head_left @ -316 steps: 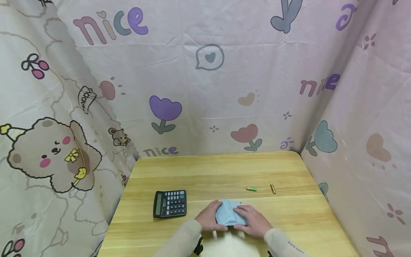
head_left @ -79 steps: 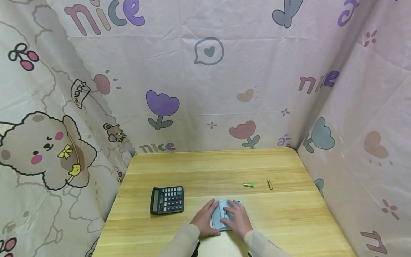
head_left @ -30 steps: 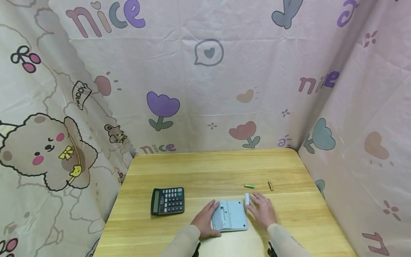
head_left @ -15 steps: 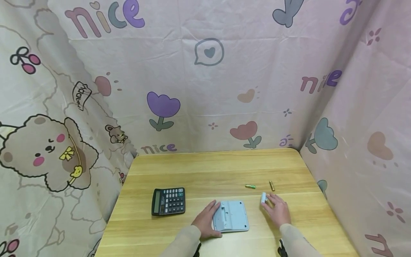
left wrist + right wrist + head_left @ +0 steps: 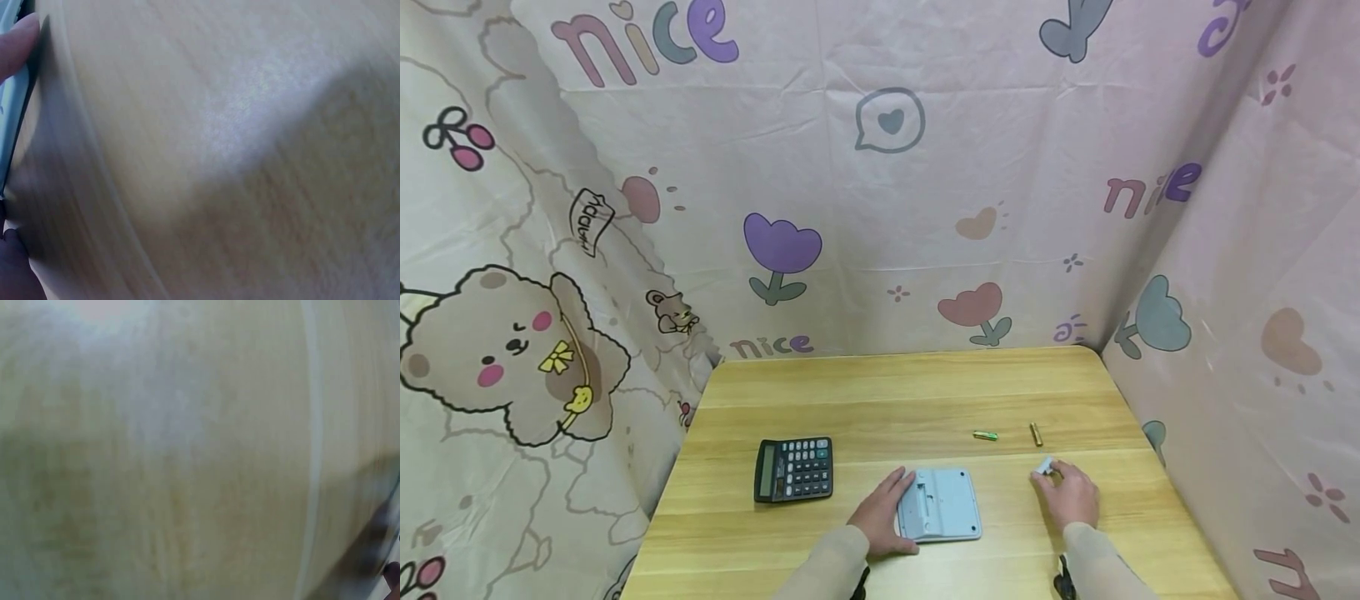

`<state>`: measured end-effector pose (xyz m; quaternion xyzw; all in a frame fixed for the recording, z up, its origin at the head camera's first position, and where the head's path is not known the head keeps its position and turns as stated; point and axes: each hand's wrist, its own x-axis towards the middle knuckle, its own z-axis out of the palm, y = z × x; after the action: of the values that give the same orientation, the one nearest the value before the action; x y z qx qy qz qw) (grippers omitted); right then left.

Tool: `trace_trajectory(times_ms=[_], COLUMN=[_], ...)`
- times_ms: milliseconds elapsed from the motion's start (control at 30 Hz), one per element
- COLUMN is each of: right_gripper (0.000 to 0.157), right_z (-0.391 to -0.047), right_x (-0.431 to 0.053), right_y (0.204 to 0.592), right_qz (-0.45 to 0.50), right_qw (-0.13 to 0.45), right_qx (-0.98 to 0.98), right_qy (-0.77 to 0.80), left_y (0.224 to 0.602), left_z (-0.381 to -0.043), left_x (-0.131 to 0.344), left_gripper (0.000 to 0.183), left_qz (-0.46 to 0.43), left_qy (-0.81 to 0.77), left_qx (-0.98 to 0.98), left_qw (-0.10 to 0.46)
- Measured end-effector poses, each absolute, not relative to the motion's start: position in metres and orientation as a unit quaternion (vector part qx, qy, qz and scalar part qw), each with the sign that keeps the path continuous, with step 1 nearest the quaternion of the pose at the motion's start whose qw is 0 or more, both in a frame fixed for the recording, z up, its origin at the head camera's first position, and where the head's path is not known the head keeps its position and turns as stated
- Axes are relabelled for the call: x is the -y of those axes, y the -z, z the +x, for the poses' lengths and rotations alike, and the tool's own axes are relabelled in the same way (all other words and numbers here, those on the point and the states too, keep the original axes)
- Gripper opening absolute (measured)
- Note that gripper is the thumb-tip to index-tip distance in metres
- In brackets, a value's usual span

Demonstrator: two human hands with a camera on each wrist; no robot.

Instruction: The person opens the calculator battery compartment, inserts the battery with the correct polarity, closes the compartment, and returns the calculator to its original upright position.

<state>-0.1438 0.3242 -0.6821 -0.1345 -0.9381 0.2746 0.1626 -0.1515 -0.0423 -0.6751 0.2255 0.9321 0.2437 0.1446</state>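
A light blue calculator (image 5: 953,504) lies face down on the table, its battery compartment (image 5: 927,504) uncovered. My left hand (image 5: 880,515) grips its left side, fingers at the far corner and thumb at the near one. A sliver of the light blue edge (image 5: 11,112) shows at the far left of the left wrist view, beside the fingers. To the right, my right hand (image 5: 1072,494) pinches a small light blue battery cover (image 5: 1044,467) between thumb and fingers, close over the table. In the right wrist view only a fingertip (image 5: 392,575) appears at the lower right corner.
A black calculator (image 5: 794,471) lies face up on the left of the wooden table (image 5: 880,400). Behind the hands lie a green battery (image 5: 985,435) and a gold-coloured battery (image 5: 1036,434). Patterned curtains (image 5: 850,208) stand around the back and sides.
The calculator's back has been opened. My right hand has lifted off the battery cover and carried it rightward, away from the calculator. My left hand has stayed at the calculator's left side.
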Motion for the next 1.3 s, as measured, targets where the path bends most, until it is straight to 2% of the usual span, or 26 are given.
trace_trajectory(times_ms=[333,800,1300], right_gripper=[0.050,0.067,0.069], right_z=[-0.145,-0.148,-0.152], right_x=[-0.321,-0.309,-0.307], right_y=[0.684,0.673,0.676], right_qz=[-0.199,-0.263,-0.280], right_qw=[0.139,0.057,0.044], right_qx=[0.936,0.929,0.925], right_qy=[-0.257,-0.255,-0.252], left_y=[0.674,0.675,0.673], left_z=[-0.153,-0.152,-0.152], left_x=[0.043,0.042,0.042], left_gripper=[0.120,0.120,0.119], left_qz=[0.225,0.223,0.219], left_qy=[-0.246,-0.247,-0.253], left_qx=[-0.931,-0.931,-0.931], left_qw=[0.148,0.148,0.150])
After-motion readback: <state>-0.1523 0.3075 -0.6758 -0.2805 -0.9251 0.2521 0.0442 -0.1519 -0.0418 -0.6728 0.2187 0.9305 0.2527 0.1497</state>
